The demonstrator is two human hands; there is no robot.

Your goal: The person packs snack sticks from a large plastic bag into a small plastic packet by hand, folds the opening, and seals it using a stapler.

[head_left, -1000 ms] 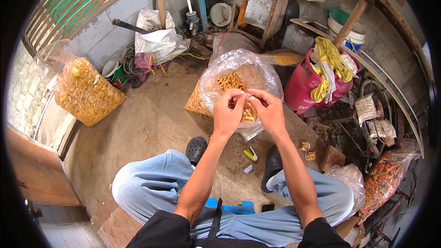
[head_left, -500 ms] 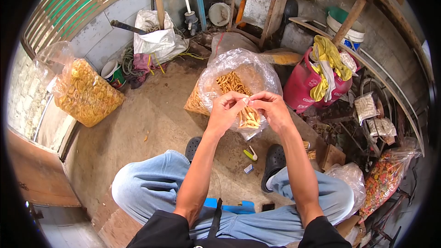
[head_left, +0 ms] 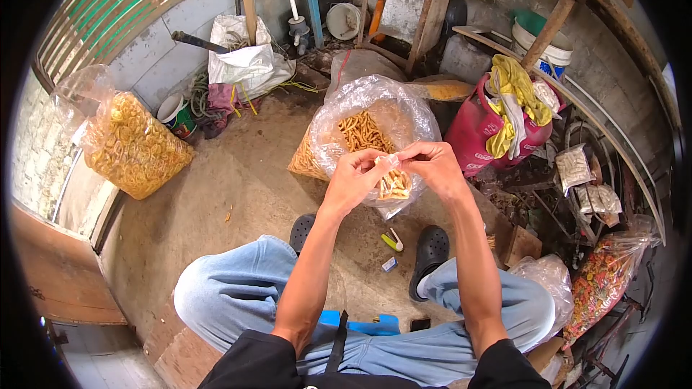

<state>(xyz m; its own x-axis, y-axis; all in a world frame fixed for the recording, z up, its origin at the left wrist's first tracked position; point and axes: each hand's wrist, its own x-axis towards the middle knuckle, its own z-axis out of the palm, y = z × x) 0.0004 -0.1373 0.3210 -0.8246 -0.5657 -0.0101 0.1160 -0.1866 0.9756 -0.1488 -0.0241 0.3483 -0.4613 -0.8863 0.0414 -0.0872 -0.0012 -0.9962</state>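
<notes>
A small clear plastic bag (head_left: 394, 185) of pale yellow snack sticks hangs between my two hands. My left hand (head_left: 355, 181) pinches its gathered top from the left, thumb and fingers together. From the other side, my right hand (head_left: 435, 170) pinches the same top edge. Behind and below it stands a large clear plastic sack (head_left: 419, 112), its mouth wide, with brown snack sticks (head_left: 364, 131) inside. On the floor between my shoes lie a green-and-white stapler (head_left: 392, 240) and a small blue-and-white box (head_left: 390, 264).
A tall bag of round yellow chips (head_left: 137, 145) leans at the left. To the right stand a pink drum (head_left: 476, 130) draped with yellow cloth (head_left: 520, 86) and a bag of colourful snacks (head_left: 602, 281). A dark phone (head_left: 420, 325) lies near my seat.
The small bag has been raised slightly and turned, so its filled part now hangs plainly in view. My right hand has shifted a little up and to the right.
</notes>
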